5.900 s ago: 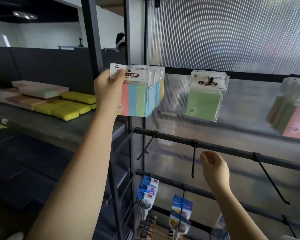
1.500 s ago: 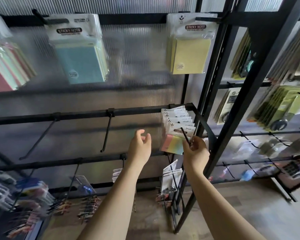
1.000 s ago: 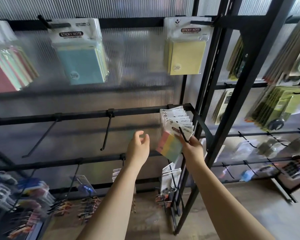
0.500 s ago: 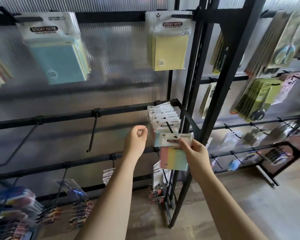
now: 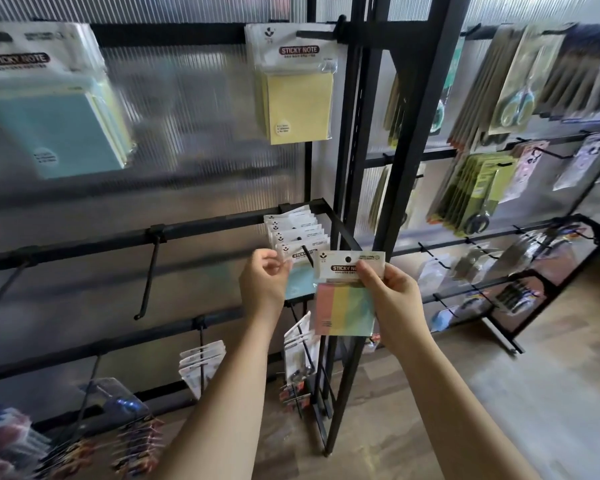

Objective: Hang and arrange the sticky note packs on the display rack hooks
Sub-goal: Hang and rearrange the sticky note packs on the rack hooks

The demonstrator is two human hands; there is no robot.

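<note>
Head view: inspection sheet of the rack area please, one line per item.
Surface: black display rack with ribbed translucent back panel; wood-look floor.
Job's things: multicolour sticky note pack off the hook, in the right hand; row of packs on the corner hook; yellow pack and blue pack hung above; bare hook.
Clutter: small packaged goods on lower hooks, blurred.
Hands: right pinches the pack's header; left hand at the hanging row, fingers curled, contact unclear.
Cables: nothing seen.
Surroundings: neighbouring rack with scissors packs.
</note>
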